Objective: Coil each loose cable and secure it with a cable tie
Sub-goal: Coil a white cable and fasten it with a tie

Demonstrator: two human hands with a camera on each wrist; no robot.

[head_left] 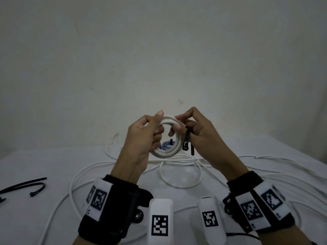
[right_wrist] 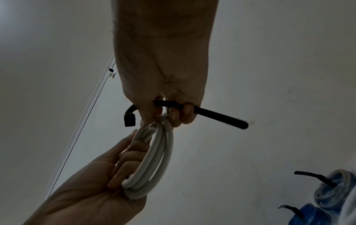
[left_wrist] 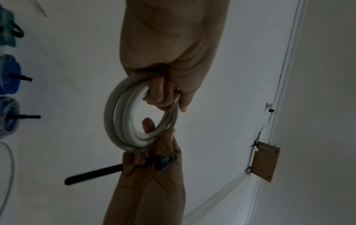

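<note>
A white cable coil of a few loops is held in the air above the table between both hands. My left hand grips its left side, fingers curled through the ring and thumb on top. My right hand pinches the coil's upper right side with thumb and forefinger. Its lower fingers curl round a black cable tie, whose head and tail hang down beside the coil. In the right wrist view the tie crosses under the curled fingers, just above the coil.
Loose white cable sprawls in loops over the white-covered table below the hands. Spare black cable ties lie at the left edge. Blue coils bound with black ties sit behind the hands, near the wall.
</note>
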